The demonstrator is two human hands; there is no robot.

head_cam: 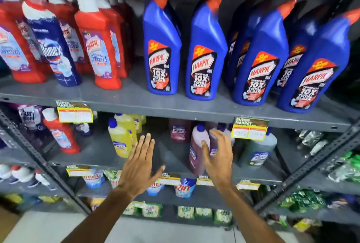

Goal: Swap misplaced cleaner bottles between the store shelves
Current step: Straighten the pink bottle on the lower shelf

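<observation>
Reaching toward the middle shelf (97, 153), both hands spread empty: left hand (140, 162), right hand (219, 157). Bare shelf shows between the yellow bottles (120, 137) and the pink bottle (197, 149).

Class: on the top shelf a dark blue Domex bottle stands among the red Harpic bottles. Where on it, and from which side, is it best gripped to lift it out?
Grip the Domex bottle around its upper body, just below the white shoulder, coming from the front. It stands at the shelf's front edge, leaning left, with red Harpic bottles close on both sides and behind, so only its front is open.
</observation>
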